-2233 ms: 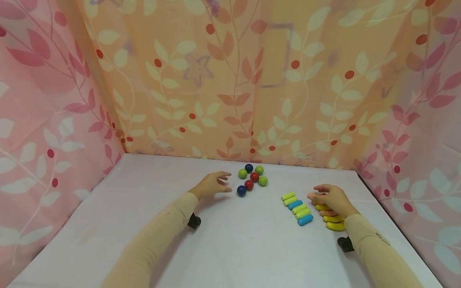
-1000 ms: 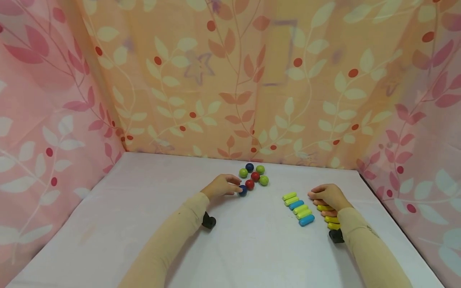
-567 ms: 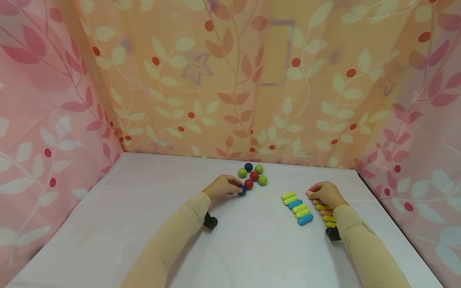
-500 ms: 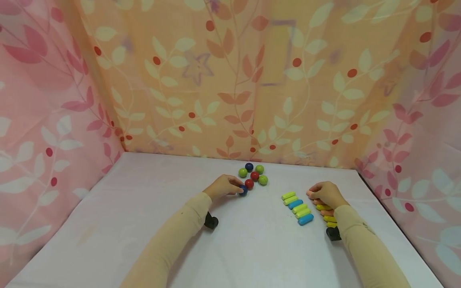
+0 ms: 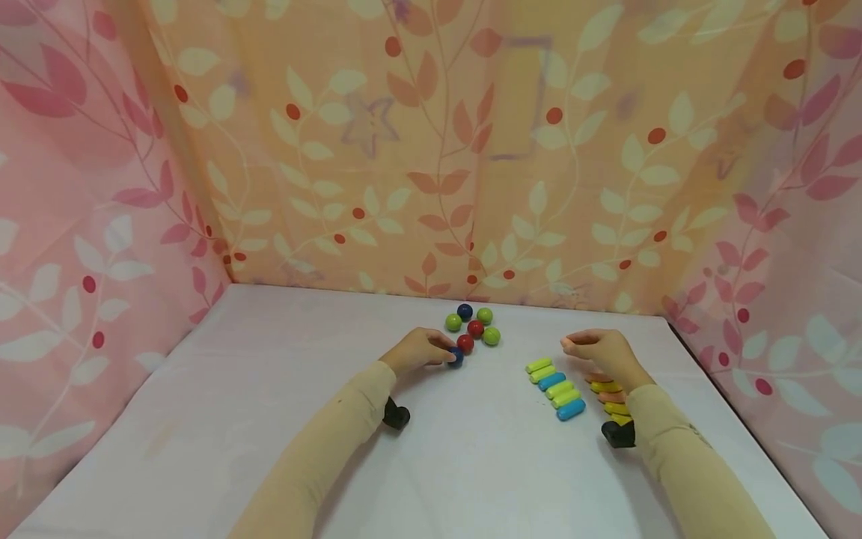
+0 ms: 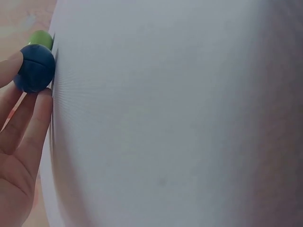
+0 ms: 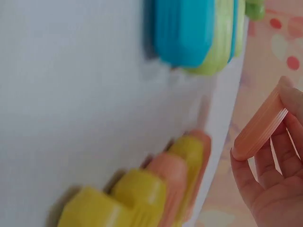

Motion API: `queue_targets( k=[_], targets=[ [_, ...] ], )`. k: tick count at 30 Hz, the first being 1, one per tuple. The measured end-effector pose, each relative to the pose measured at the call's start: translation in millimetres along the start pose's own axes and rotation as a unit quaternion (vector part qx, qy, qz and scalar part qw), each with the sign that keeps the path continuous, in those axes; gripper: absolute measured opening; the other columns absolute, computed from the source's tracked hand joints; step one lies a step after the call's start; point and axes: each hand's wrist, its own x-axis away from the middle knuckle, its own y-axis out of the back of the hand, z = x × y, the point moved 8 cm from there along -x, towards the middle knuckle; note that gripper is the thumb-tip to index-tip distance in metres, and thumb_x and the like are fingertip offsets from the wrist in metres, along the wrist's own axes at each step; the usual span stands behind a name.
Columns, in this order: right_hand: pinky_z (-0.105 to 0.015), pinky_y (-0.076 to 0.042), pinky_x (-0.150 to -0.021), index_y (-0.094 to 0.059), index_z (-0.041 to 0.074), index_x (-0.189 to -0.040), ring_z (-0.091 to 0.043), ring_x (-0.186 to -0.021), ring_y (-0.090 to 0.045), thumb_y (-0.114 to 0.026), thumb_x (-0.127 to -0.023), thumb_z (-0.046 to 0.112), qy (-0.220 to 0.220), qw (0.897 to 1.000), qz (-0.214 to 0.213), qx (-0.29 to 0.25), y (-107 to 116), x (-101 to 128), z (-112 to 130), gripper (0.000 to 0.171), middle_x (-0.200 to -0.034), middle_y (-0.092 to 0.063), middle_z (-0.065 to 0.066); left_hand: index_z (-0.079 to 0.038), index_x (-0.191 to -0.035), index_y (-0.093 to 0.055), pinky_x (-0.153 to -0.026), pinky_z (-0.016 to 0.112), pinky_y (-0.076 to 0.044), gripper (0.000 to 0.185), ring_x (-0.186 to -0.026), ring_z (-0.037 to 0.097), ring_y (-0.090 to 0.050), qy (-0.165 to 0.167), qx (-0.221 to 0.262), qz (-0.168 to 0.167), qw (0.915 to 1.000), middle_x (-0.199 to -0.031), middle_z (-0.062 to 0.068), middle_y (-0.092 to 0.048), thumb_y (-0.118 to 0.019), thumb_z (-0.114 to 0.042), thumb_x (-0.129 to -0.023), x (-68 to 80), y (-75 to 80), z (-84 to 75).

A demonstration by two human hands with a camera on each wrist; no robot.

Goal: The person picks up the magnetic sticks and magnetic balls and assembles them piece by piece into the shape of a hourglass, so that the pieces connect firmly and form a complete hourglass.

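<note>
In the head view my left hand (image 5: 420, 349) is at the near end of a cluster of small balls. Its thumb and fingertips pinch a dark blue ball (image 6: 37, 68), which has a groove line across it. My right hand (image 5: 606, 353) is raised above a row of yellow and peach pieces. Between its thumb and fingers it holds a peach ridged plastic piece (image 7: 260, 125), well off the table in the right wrist view. Below it the row shows yellow pieces (image 5: 606, 387) and peach pieces (image 5: 611, 398), partly hidden by the hand and wrist.
Red balls (image 5: 475, 329), green balls (image 5: 491, 336) and another dark blue ball (image 5: 465, 312) stand near the back. A slanting row of lime pieces (image 5: 560, 390) and blue pieces (image 5: 571, 409) lies between the hands. Patterned curtains (image 5: 444, 150) surround the white table (image 5: 168, 389).
My left hand has moved right to the dark blue ball and taken hold of it. My right hand has lifted the peach piece from the row's far end, moving up and left.
</note>
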Motion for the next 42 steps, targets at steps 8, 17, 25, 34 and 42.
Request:
queue_targets(
  k=[8,17,25,34,42],
  targets=[
    [-0.051,-0.047,-0.092,-0.059,0.020,-0.136,-0.032,-0.125,-0.046,-0.068,-0.082,0.066,0.079,0.997,0.005,0.016,-23,12,34,0.071,-0.137,-0.059,-0.009,-0.015,-0.110,-0.074,-0.094,0.030,-0.056,0.027,-0.100,0.015,-0.063,0.007,0.003,-0.003,1.0000,-0.114,0.002,-0.069,-0.080,-0.022,-0.084,-0.7,2.8,7.6],
    [-0.039,-0.047,-0.097,-0.066,0.010,-0.128,-0.024,-0.112,-0.056,-0.071,-0.090,0.045,0.120,0.992,0.011,-0.027,-59,20,56,0.052,-0.125,-0.068,-0.009,-0.015,-0.110,-0.074,-0.091,0.029,-0.057,0.028,-0.098,0.015,-0.065,0.020,0.024,-0.016,0.9994,-0.113,0.004,-0.070,-0.080,-0.019,-0.084,1.3,3.1,11.7],
    [-0.029,-0.056,-0.083,-0.071,0.010,-0.121,-0.016,-0.094,-0.062,-0.076,-0.085,0.048,0.123,0.989,0.027,-0.072,-87,30,65,0.052,-0.104,-0.074,-0.001,-0.015,-0.112,-0.073,-0.091,0.028,-0.057,0.029,-0.096,0.014,-0.065,0.027,0.015,-0.024,0.9992,-0.112,0.003,-0.070,-0.080,-0.019,-0.085,9.7,7.3,15.1],
    [-0.034,-0.058,-0.088,-0.072,0.008,-0.119,-0.012,-0.096,-0.066,-0.073,-0.088,0.043,0.111,0.982,0.072,-0.131,-119,37,64,0.048,-0.108,-0.075,-0.007,-0.014,-0.111,-0.074,-0.093,0.029,-0.056,0.028,-0.100,0.016,-0.064,0.035,0.028,-0.042,0.9981,-0.114,0.005,-0.070,-0.080,-0.018,-0.084,18.1,9.7,18.2],
    [-0.028,-0.059,-0.079,-0.069,0.003,-0.122,-0.012,-0.089,-0.069,-0.071,-0.091,0.038,0.074,0.978,0.095,-0.173,-140,35,59,0.046,-0.108,-0.075,-0.007,-0.014,-0.110,-0.074,-0.096,0.032,-0.055,0.029,-0.102,0.017,-0.064,0.027,0.030,-0.052,0.9979,-0.114,0.006,-0.071,-0.081,-0.018,-0.083,22.5,9.8,21.8]
  ],
)
